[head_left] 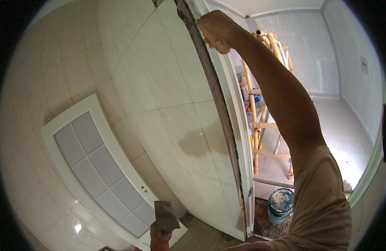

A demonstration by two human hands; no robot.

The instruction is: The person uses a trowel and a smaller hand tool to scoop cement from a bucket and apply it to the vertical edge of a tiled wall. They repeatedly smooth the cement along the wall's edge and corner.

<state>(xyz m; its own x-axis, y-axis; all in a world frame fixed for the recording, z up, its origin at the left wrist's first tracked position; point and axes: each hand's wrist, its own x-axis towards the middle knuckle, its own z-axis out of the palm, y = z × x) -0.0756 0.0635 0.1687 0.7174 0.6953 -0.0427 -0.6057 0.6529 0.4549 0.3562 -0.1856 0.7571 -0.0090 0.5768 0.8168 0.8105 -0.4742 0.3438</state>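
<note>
My right arm, in a brown sleeve, reaches up across the doorway. At its end my right hand (218, 33) is closed against the upper part of the white door frame (232, 79). Its fingers curl away from view, so what they hold, if anything, is hidden. Along the frame runs a rough dark mortar gap (214, 83), between it and the tiled wall (168, 79). Low down, my left hand (159, 240) grips a flat, grey rectangular trowel (165, 215), its plate upright. A damp-looking dark patch (195, 142) marks the tiles between the hands.
A white door with frosted panes (96, 163) stands at the left wall. Through the doorway are a bamboo ladder-like scaffold (264, 125) and a mortar-smeared blue bucket (281, 205). A bar (272, 183) crosses low in the opening. Rough debris lies around the bucket.
</note>
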